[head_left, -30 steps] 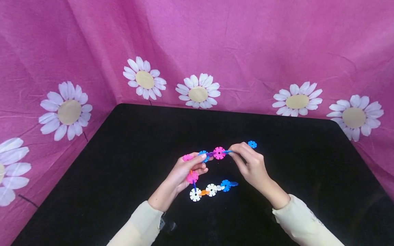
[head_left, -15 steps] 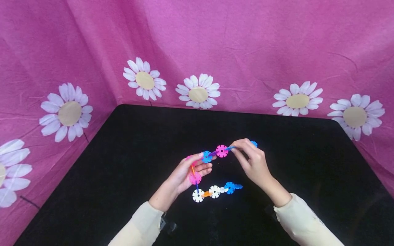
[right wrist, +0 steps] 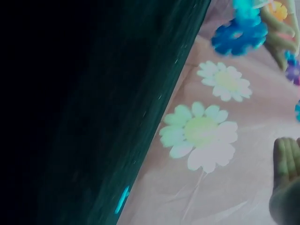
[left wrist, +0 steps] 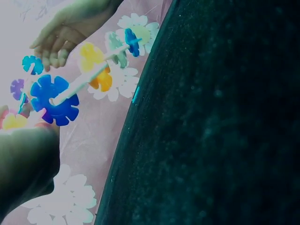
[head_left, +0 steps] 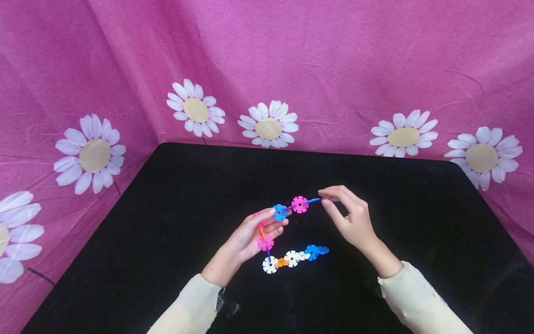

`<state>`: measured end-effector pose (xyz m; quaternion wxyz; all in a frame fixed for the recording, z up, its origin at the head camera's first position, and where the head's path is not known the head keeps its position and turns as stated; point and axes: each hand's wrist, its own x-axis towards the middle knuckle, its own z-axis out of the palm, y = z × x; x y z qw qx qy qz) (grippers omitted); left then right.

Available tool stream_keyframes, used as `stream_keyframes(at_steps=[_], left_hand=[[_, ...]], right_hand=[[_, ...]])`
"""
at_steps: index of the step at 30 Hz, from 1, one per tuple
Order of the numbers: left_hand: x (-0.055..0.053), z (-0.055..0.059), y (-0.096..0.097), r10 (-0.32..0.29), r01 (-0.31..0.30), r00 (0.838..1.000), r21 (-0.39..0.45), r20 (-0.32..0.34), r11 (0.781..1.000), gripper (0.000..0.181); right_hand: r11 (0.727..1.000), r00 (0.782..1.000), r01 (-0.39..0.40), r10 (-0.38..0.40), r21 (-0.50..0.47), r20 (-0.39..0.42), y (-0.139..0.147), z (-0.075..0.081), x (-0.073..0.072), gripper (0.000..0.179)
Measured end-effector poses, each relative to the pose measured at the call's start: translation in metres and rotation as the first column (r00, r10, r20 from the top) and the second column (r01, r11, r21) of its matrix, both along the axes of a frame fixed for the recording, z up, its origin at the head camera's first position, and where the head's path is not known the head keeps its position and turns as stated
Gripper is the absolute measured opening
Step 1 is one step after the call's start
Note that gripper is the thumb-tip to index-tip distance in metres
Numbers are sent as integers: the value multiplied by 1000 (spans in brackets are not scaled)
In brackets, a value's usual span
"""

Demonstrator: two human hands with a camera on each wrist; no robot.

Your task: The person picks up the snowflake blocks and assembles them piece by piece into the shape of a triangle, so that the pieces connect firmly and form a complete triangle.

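Note:
A chain of notched plastic interlocking discs in pink, blue, purple, orange and white hangs in a bend from my left hand (head_left: 246, 239). The left thumb and fingers pinch it near a light-blue disc (head_left: 280, 212). A pink disc (head_left: 300, 204) follows, and a blue disc (head_left: 314, 200) seen edge-on ends the upper run. My right hand (head_left: 354, 218) is beside that end, thumb and fingers parted; whether a fingertip touches it, I cannot tell. The lower run goes through a white disc (head_left: 270, 265) to a dark-blue disc (head_left: 311, 253). The left palm hides part of the chain.
The black table (head_left: 187, 185) spreads under both hands. A pink cloth (head_left: 325, 55) with white flowers stands behind and to the left. In the left wrist view, a thin light-blue piece (left wrist: 136, 94) lies on the table.
My right hand has released the blue end disc and moved slightly right. It now covers the spot where a loose blue disc was seen. The left hand has shifted slightly right with the chain.

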<state>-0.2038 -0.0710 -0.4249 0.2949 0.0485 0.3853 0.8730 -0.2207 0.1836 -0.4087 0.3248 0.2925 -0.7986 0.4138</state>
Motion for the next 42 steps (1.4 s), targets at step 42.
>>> stream_keyframes(at_steps=[42], left_hand=[[0,-3,1,-14,17,999,69,-49,997,30]], right_hand=[[992,888,90,-38,-92,459,12,-2,-5,24]])
